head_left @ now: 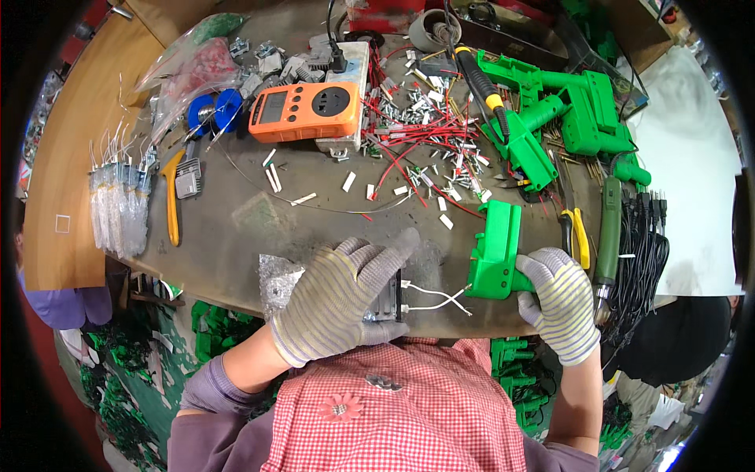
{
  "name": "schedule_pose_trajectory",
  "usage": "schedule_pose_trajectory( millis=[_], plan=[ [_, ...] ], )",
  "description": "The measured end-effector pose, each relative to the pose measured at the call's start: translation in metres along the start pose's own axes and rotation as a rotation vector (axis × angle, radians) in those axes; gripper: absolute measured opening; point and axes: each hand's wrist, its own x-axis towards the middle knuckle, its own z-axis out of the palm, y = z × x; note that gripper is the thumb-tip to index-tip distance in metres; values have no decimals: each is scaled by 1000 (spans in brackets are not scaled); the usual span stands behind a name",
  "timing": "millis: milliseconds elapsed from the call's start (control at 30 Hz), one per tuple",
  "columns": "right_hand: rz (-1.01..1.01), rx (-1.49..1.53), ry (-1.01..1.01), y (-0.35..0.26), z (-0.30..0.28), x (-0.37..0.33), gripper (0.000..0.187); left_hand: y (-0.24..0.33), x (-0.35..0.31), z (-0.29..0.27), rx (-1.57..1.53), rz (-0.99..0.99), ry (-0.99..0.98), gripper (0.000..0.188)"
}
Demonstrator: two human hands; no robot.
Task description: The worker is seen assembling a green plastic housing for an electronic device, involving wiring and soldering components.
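Note:
Both hands wear striped knit gloves. My left hand (338,295) is closed around a flat dark-and-silver part (388,300), its thumb below and fingers above. Two white wires (432,307) run from that part to the right and cross near their ends; the glove hides much of the rest. To the right, my right hand (560,303) grips the lower right end of a green plastic housing (495,250) at the table's near edge. Some clear bubble wrap (277,285) lies beside my left hand.
Across the worktable (259,220) lie an orange meter (305,112), a solder spool (214,112), yellow-handled cutters (172,200), scattered red wires and screws (429,149), more green housings (582,114), a soldering iron (480,85), a green electric screwdriver (608,232), black cords (643,256) and wrapped wired parts (119,206).

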Motion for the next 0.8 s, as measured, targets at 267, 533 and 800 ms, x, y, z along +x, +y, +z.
schedule_pose_trajectory(
  millis=[267, 533, 800],
  plan=[
    [-48, 209, 98, -42, -42, 20, 41, 0, -12, 0, -63, -52, 20, 106],
    [-110, -27, -9, -49, 8, 24, 35, -1, -13, 4, -34, -12, 49, 123],
    [-206, -16, 4, -50, 0, 42, 31, 1, -11, -1, -96, -47, 21, 114]
  ],
)
